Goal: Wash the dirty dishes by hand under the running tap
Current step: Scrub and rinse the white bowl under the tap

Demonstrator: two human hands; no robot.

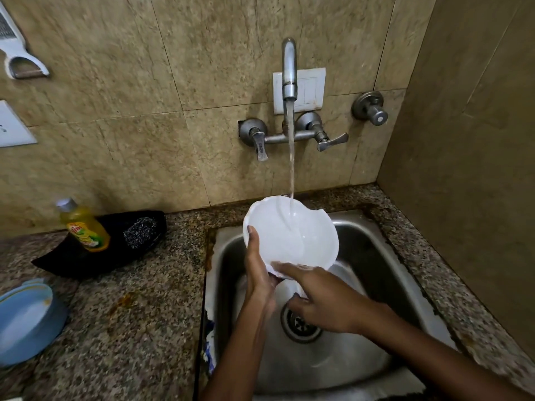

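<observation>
A white bowl (289,233) with a wavy rim is tilted over the steel sink (376,256), its inside facing me. Water from the wall tap (289,70) runs into it and spills down. My left hand (257,273) grips the bowl's left rim, thumb on the inside. My right hand (321,296) reaches across from the right, fingers stretched out and touching the bowl's lower edge. The bowl's underside is hidden behind both hands.
A yellow dish-soap bottle (84,224) and a steel scrubber (140,233) sit on a black tray (58,261) left of the sink. Blue plates (26,319) lie at the counter's left edge. Tap levers (330,138) project from the wall. A side wall stands close on the right.
</observation>
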